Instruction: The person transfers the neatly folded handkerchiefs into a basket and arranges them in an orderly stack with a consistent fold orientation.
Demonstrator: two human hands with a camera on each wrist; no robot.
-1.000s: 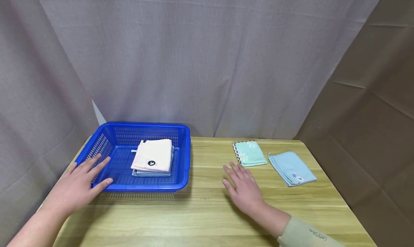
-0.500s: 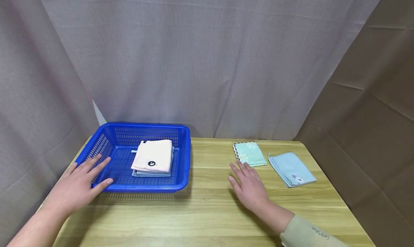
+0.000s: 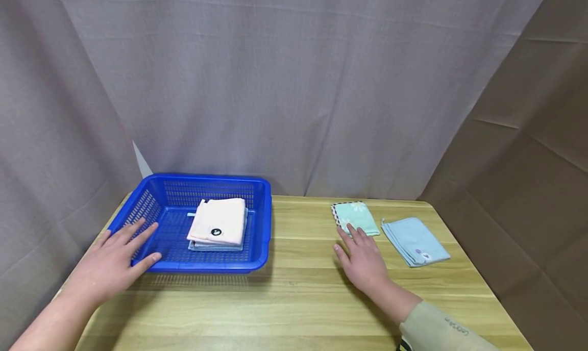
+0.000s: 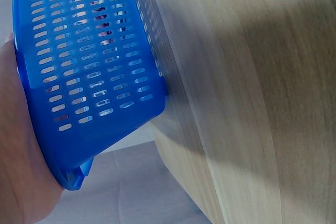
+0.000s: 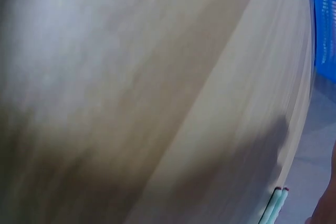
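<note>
My left hand (image 3: 112,261) rests with spread fingers on the near left corner of a blue plastic basket (image 3: 206,266). The left wrist view shows that hand (image 4: 23,156) against the basket's rim, beside its slotted wall (image 4: 100,77). Inside the basket, a folded pale pink cloth (image 3: 220,218) with a dark round mark lies on a folded light blue one (image 3: 239,247). My right hand (image 3: 365,261) hovers at the near edge of a folded mint green cloth (image 3: 360,216) with white flowers and a checked border; its fingertips overlap the cloth, and contact cannot be told. It holds nothing.
A folded light blue towel (image 3: 415,241) lies to the right of the mint green cloth on the wooden table (image 3: 294,300). Grey curtain (image 3: 294,85) hangs behind the table, and a brown cloth wall (image 3: 528,177) stands along its right side.
My right hand has moved right and slightly forward, from beside the mint green cloth to over its near edge. The left hand and the basket stay where they were.
</note>
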